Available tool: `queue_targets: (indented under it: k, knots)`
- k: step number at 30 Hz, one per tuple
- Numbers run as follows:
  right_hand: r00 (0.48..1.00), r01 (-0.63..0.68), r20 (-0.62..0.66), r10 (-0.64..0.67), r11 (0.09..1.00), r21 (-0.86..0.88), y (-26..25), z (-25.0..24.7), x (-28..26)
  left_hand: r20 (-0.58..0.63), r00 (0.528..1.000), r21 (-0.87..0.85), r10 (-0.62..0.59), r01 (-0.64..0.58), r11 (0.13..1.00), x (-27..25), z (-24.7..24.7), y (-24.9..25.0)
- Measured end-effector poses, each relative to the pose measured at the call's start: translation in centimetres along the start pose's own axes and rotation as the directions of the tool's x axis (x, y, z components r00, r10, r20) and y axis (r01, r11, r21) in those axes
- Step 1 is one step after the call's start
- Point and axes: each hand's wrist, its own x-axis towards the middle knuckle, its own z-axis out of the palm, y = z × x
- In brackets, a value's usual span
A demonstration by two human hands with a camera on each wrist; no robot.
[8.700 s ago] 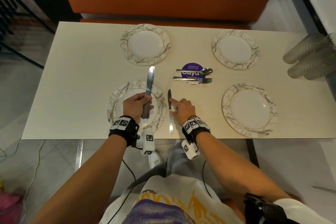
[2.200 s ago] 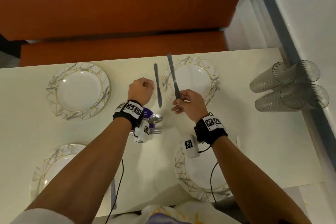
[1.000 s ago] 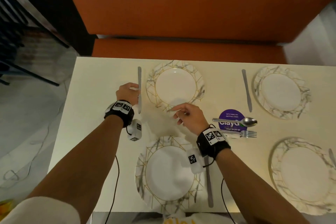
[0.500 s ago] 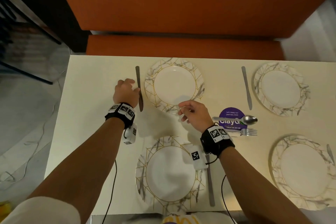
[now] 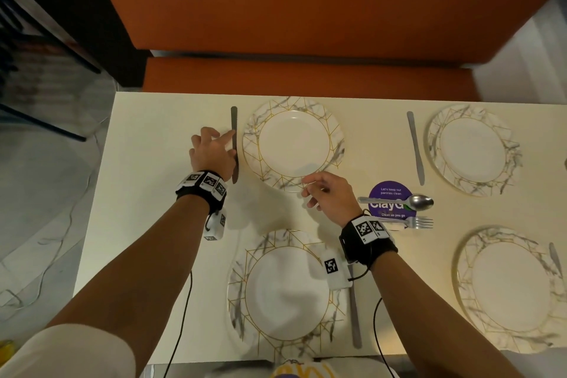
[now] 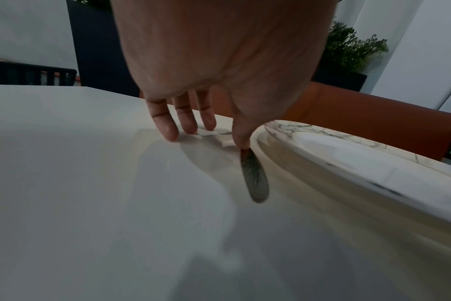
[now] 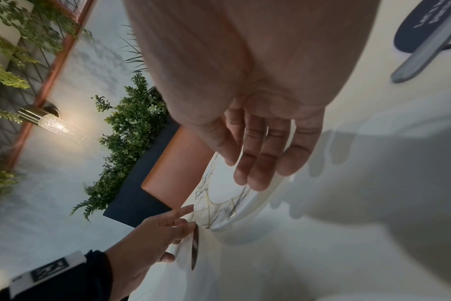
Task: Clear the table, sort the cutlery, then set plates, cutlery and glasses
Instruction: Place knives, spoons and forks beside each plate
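Head view: knife (image 5: 234, 144) touching L fingers (image 5: 226, 136).

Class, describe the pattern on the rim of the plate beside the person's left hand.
Grey marble veining crossed by thin gold lines around a plain white centre plate; clearest in the head view.

The head view is evenly and warmly lit from above; soft shadows are cast on the cream rectangular table (image 5: 147, 193). Its edges are bowed by wide-angle distortion. Both wrist views are dimmer and motion-blurred. A glowing cylindrical glass wall lamp (image 7: 57, 125) is seen flaring.
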Motion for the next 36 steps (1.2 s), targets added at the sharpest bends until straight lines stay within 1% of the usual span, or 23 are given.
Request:
queue_targets:
  k: [6, 8, 11, 15, 18, 22, 25, 27, 28, 29, 32, 34, 36]
  knots:
    - [1.000, -0.003, -0.010, 0.003, 1.000, 0.017, 0.1, -0.3, 0.0, -0.004, 1.000, -0.021, 0.003, -0.003, 1.000, -0.1, -0.4, 0.2]
    - [1.000, -0.003, -0.021, 0.003, 1.000, 0.009, 0.1, -0.6, -0.2, -0.043, 0.999, -0.063, 0.013, -0.015, 0.998, -0.4, -0.6, 0.5]
    - [0.998, 0.002, -0.055, -0.002, 1.000, -0.004, 0.3, -1.5, -0.3, -0.136, 0.991, -0.180, 0.014, -0.039, 0.983, -1.2, -0.9, 2.2]
    - [0.989, 0.015, -0.146, -0.025, 0.998, -0.069, 1.3, -4.3, -0.6, -0.202, 0.975, -0.298, 0.091, -0.149, 0.943, -3.0, -0.8, 6.3]
    - [0.963, -0.008, -0.266, -0.033, 0.989, -0.151, 2.5, -7.4, -1.1, -0.205, 0.960, -0.342, 0.189, -0.251, 0.905, -4.7, 0.0, 10.0]
    - [0.912, -0.050, -0.405, -0.069, 0.959, -0.278, 4.4, -12.5, -1.7, -0.118, 0.948, -0.372, 0.294, -0.317, 0.872, -7.3, 1.9, 15.7]
    - [0.894, -0.120, -0.447, -0.029, 0.946, -0.302, 6.3, -16.2, -1.9, -0.050, 0.924, -0.396, 0.378, -0.366, 0.842, -9.3, 4.0, 19.7]
    - [0.886, -0.168, -0.463, -0.014, 0.922, -0.348, 7.2, -18.2, -2.1, 0.019, 0.910, -0.435, 0.414, -0.365, 0.823, -10.3, 5.6, 21.9]
    - [0.884, -0.192, -0.467, 0.000, 0.912, -0.363, 7.6, -18.8, -2.0, 0.054, 0.900, -0.449, 0.432, -0.364, 0.816, -10.7, 6.2, 22.6]
    - [0.883, -0.229, -0.467, 0.035, 0.902, -0.366, 8.7, -21.0, -1.8, 0.090, 0.891, -0.460, 0.445, -0.359, 0.812, -11.4, 7.4, 25.0]
    - [0.897, -0.313, -0.425, 0.119, 0.851, -0.422, 9.8, -21.2, -1.4, 0.195, 0.860, -0.436, 0.472, -0.355, 0.827, -12.2, 8.8, 26.2]
    - [0.910, -0.322, -0.391, 0.140, 0.834, -0.448, 10.5, -22.4, -1.2, 0.246, 0.849, -0.400, 0.467, -0.350, 0.847, -12.8, 9.8, 28.0]
    - [0.922, -0.302, -0.361, 0.139, 0.842, -0.447, 10.9, -23.1, -1.1, 0.290, 0.843, -0.355, 0.453, -0.345, 0.869, -13.3, 10.5, 29.5]
